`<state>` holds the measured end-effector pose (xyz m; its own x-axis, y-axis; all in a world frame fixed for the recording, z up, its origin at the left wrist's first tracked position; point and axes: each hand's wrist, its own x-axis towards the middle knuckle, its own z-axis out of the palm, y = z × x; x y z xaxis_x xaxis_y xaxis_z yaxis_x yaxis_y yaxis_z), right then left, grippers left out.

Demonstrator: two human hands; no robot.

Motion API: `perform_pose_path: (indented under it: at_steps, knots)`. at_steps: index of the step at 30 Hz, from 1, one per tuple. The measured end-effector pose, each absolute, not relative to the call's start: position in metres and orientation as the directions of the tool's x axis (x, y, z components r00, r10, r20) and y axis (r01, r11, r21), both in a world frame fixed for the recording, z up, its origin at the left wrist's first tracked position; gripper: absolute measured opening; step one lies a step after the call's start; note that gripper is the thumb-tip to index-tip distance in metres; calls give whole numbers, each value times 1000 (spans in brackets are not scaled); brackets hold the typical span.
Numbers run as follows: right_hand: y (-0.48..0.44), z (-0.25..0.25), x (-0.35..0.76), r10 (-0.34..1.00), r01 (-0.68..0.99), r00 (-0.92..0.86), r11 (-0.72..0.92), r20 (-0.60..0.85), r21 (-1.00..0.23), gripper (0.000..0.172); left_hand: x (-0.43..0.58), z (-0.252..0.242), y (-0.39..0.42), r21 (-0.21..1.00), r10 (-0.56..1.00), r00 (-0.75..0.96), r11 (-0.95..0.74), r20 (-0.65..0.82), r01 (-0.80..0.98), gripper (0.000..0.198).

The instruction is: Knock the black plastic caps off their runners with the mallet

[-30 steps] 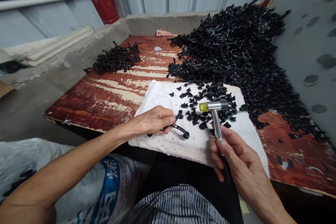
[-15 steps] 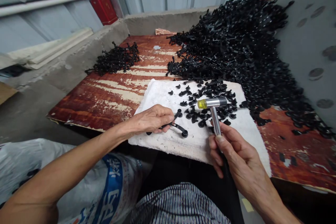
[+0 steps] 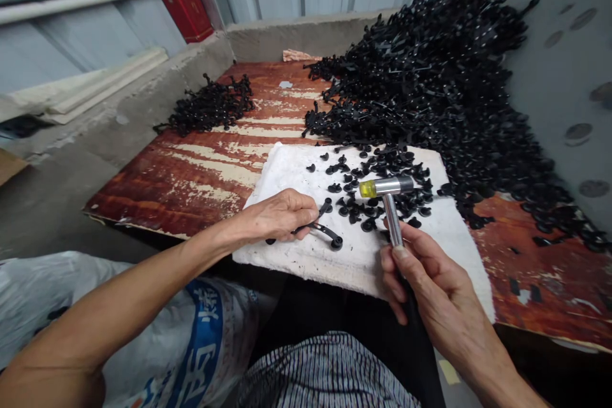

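My left hand [image 3: 289,213] is closed around black curved handle-like parts [image 3: 327,233], low over the white cloth [image 3: 287,172]. Two knobbed ends stick out to the right of the fingers, and another dark end shows below the wrist side. How many parts it holds is hidden by the fingers. In my right hand [image 3: 421,268] is a mallet [image 3: 393,217] with a metal head, a yellow tip on its left and a dark tip on its right. The mallet's head stands over small loose black knobs [image 3: 354,211] scattered on the cloth.
A large heap of black parts [image 3: 430,76] covers the right and back of the worn red-brown board [image 3: 157,185]. A smaller pile [image 3: 210,105] lies at the left. A low concrete ledge [image 3: 306,39] runs behind, with a red box [image 3: 187,14]. White sacks [image 3: 229,325] stand below left.
Hardly anything differs: both hands, the black parts and the mallet keep their places. The whole view has shifted very slightly.
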<state>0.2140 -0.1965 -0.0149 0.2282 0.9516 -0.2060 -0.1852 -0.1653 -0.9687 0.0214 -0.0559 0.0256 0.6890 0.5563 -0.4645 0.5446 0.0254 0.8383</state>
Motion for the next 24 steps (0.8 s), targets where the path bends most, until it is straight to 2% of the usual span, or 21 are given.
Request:
perform_pose_path:
  at_steps: [3, 6, 9, 12, 15, 16, 20, 22, 24]
  knots:
    - [-199, -15, 216, 953, -50, 236, -182, -189, -982, 46, 22, 32, -55, 813, 543, 682, 2, -490, 583, 36]
    - [-198, -12, 220, 970, 212, 225, -137, -88, -968, 46, 21, 34, -52, 808, 537, 683, -6, -495, 590, 37]
    - [-193, -3, 222, 986, 435, 148, 7, 80, -900, 46, 19, 29, -48, 832, 515, 705, 29, -487, 553, 38]
    - [-189, 9, 223, 968, 571, 53, 173, 246, -803, 47, 18, 23, -45, 852, 487, 730, 58, -479, 520, 39]
    - [-186, 14, 225, 912, 655, 16, 299, 409, -694, 55, 18, 22, -44, 844, 496, 715, 72, -493, 532, 36]
    - [-185, 13, 227, 906, 681, -13, 318, 423, -660, 58, 19, 23, -45, 840, 505, 705, 81, -498, 536, 34]
    - [-182, 8, 232, 928, 737, -182, 347, 324, -580, 60, 22, 26, -48, 843, 511, 699, 106, -501, 527, 31]
    - [-184, 9, 231, 911, 720, -147, 366, 386, -589, 61, 23, 28, -49, 832, 519, 689, 85, -506, 548, 30]
    - [-185, 11, 229, 877, 667, -17, 368, 481, -648, 65, 24, 28, -50, 817, 534, 671, 67, -514, 573, 30]
